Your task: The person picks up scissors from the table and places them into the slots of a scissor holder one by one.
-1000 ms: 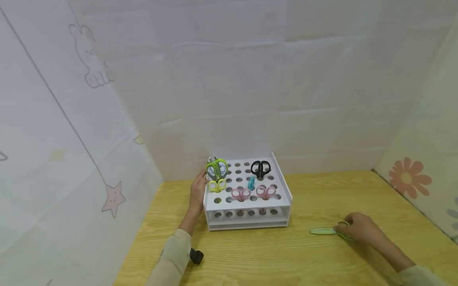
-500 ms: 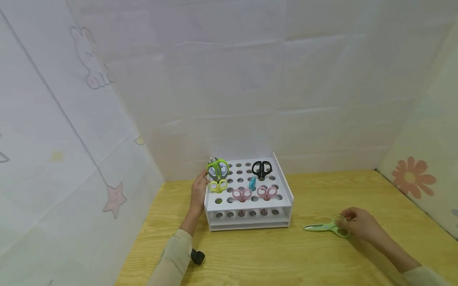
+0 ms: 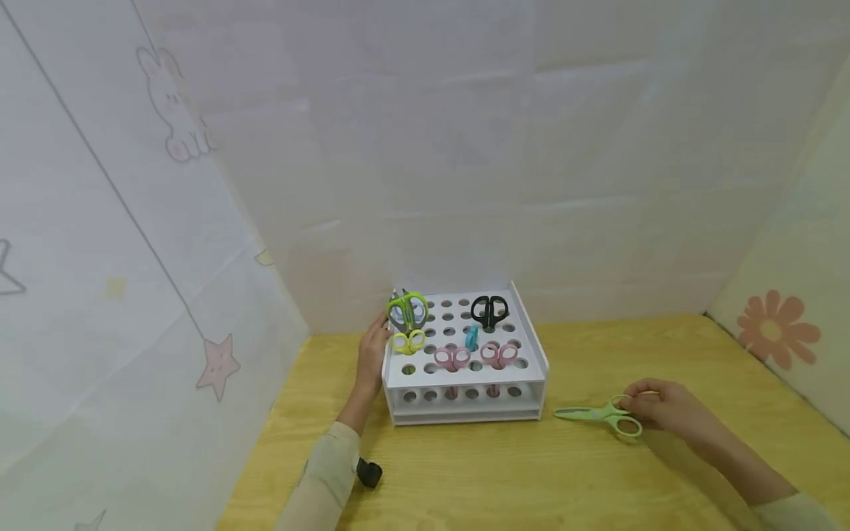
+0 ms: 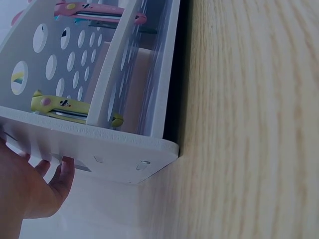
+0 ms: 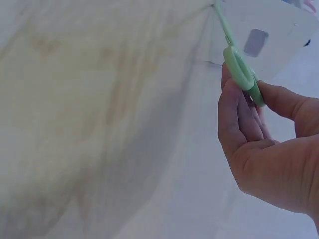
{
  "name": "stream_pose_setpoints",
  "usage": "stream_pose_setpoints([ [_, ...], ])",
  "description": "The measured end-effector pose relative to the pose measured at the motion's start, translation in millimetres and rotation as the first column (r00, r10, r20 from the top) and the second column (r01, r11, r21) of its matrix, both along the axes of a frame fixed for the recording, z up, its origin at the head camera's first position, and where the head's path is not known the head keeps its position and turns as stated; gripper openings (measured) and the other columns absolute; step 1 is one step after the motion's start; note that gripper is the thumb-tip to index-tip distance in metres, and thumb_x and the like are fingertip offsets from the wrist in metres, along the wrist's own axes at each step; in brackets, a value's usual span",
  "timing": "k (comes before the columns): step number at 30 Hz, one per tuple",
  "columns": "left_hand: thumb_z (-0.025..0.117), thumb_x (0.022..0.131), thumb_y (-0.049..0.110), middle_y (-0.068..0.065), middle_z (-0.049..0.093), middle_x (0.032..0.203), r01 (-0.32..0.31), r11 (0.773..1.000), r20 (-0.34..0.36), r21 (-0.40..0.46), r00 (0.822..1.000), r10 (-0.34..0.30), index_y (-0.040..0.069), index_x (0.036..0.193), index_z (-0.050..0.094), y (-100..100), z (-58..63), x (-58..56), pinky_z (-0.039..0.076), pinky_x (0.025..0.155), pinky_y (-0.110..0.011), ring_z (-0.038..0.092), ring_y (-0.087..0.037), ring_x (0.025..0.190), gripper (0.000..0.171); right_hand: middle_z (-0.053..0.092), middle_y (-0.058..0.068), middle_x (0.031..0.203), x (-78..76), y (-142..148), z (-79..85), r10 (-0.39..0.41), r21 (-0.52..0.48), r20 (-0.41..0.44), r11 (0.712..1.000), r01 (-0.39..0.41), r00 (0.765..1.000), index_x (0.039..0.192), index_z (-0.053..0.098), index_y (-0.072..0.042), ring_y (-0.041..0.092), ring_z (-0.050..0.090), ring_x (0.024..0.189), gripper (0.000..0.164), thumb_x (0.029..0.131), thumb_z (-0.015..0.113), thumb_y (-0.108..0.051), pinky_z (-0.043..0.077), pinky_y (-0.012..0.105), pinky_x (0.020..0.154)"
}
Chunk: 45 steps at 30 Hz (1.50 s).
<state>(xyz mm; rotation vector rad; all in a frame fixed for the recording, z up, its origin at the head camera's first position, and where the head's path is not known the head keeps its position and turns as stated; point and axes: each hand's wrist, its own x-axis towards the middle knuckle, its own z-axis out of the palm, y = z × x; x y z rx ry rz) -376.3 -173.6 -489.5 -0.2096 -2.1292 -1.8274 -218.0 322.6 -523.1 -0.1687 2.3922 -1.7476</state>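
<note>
My right hand (image 3: 671, 413) pinches light-green scissors (image 3: 600, 415) by one handle loop between thumb and fingers, right of the rack. Their blades point left, toward the rack. In the right wrist view the green scissors (image 5: 240, 72) extend up from the fingertips. My left hand (image 3: 373, 358) touches the outer left side of a white perforated rack (image 3: 458, 380); in the left wrist view its fingers (image 4: 64, 174) lie against the panel. Standing in the rack's holes are green-and-grey scissors (image 3: 418, 306), yellow scissors (image 3: 409, 342), black scissors (image 3: 489, 313), blue scissors (image 3: 471, 338) and two pink scissors (image 3: 452, 359).
The rack stands on a wood-grain table (image 3: 491, 479) near its back edge. White sheets (image 3: 425, 147) with printed figures hang behind and at both sides. A black device (image 3: 369, 473) is on the left sleeve.
My right hand has brought the green scissors left, closer to the rack, and their blades and loops have turned more into view. The left hand stays at the rack's side.
</note>
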Motion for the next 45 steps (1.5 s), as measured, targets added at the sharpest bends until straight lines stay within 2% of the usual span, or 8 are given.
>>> stream_pose_setpoints([
  [4, 0.045, 0.098, 0.013, -0.016, 0.051, 0.149, -0.007, 1.0, -0.009, -0.003, 1.0, 0.007, -0.002, 0.145, 0.053, 1.7, 3.6, -1.6, 0.025, 0.118, -0.044, 0.037, -0.033, 0.143, 0.05, 0.068, 0.022, 0.119, -1.1, 4.2, 20.0, 0.024, -0.045, 0.004, 0.999, -0.024, 1.0, 0.125, 0.049, 0.015, 0.029, 0.07, 0.104, 0.04, 0.107, 0.055, -0.02, 0.057, 0.038, 0.086],
  [10, 0.045, 0.098, 0.013, -0.016, 0.049, 0.15, 0.013, 1.0, -0.02, 0.011, 1.0, -0.013, -0.001, 0.146, 0.052, 2.9, 7.1, -0.9, 0.024, 0.119, -0.045, 0.036, -0.034, 0.144, 0.051, 0.068, 0.017, 0.119, 0.9, 10.9, 59.3, 0.002, -0.023, -0.092, 1.0, -0.005, 0.996, 0.126, 0.049, 0.014, 0.032, 0.07, 0.103, 0.04, 0.108, 0.051, -0.021, 0.058, 0.039, 0.084],
  [14, 0.045, 0.098, 0.013, -0.016, 0.05, 0.15, 0.008, 1.0, -0.009, 0.006, 1.0, -0.008, 0.0, 0.146, 0.053, 1.8, 3.4, -0.4, 0.025, 0.118, -0.045, 0.037, -0.034, 0.143, 0.051, 0.07, 0.011, 0.116, -3.0, 9.4, 82.2, 0.005, 0.001, -0.156, 1.0, -0.005, 0.988, 0.125, 0.051, 0.014, 0.031, 0.071, 0.099, 0.037, 0.109, 0.05, -0.019, 0.059, 0.04, 0.08],
  [21, 0.044, 0.097, 0.015, -0.013, 0.049, 0.151, 0.016, 1.0, -0.005, 0.004, 1.0, -0.016, 0.001, 0.147, 0.052, -2.2, -0.8, 3.1, 0.024, 0.119, -0.045, 0.035, -0.033, 0.145, 0.053, 0.069, 0.011, 0.114, -14.5, -8.8, 120.6, -0.013, 0.012, -0.234, 1.0, 0.017, 0.972, 0.124, 0.051, 0.013, 0.03, 0.071, 0.097, 0.038, 0.108, 0.052, -0.022, 0.059, 0.038, 0.079],
  [27, 0.045, 0.098, 0.018, -0.012, 0.047, 0.153, 0.024, 1.0, 0.014, 0.005, 1.0, -0.024, 0.003, 0.148, 0.052, -2.8, 1.0, 4.7, 0.022, 0.119, -0.046, 0.033, -0.033, 0.145, 0.052, 0.069, 0.015, 0.114, -31.3, -32.7, 140.9, -0.033, 0.037, -0.256, 0.998, 0.044, 0.966, 0.124, 0.052, 0.011, 0.029, 0.071, 0.094, 0.043, 0.106, 0.055, -0.029, 0.059, 0.038, 0.077],
  [35, 0.045, 0.098, 0.018, -0.013, 0.048, 0.152, -0.001, 0.999, 0.007, -0.032, 1.0, 0.002, 0.002, 0.146, 0.053, -3.6, 2.8, 0.7, 0.025, 0.118, -0.046, 0.036, -0.033, 0.144, 0.052, 0.067, 0.024, 0.113, -64.4, -71.2, 160.2, -0.003, 0.087, -0.182, 0.996, 0.019, 0.983, 0.123, 0.052, 0.011, 0.034, 0.071, 0.091, 0.039, 0.104, 0.061, -0.022, 0.059, 0.041, 0.077],
  [40, 0.047, 0.096, 0.017, -0.014, 0.049, 0.151, -0.001, 1.0, -0.002, -0.023, 1.0, 0.001, 0.0, 0.145, 0.054, -3.2, 1.1, -0.5, 0.025, 0.118, -0.046, 0.037, -0.034, 0.143, 0.052, 0.07, 0.021, 0.103, -82.5, -95.9, 168.2, 0.007, 0.195, -0.196, 0.98, 0.031, 0.981, 0.115, 0.057, 0.01, 0.034, 0.071, 0.084, 0.028, 0.103, 0.062, -0.015, 0.06, 0.039, 0.071],
  [45, 0.046, 0.097, 0.017, -0.015, 0.048, 0.152, 0.01, 1.0, -0.013, -0.013, 1.0, -0.01, -0.001, 0.144, 0.054, 0.2, 1.0, -0.3, 0.024, 0.118, -0.047, 0.036, -0.035, 0.144, 0.052, 0.07, 0.019, 0.093, -93.5, -113.8, 171.0, 0.032, 0.322, -0.265, 0.945, 0.057, 0.964, 0.104, 0.058, 0.008, 0.031, 0.071, 0.076, 0.016, 0.1, 0.062, -0.007, 0.06, 0.037, 0.066],
])
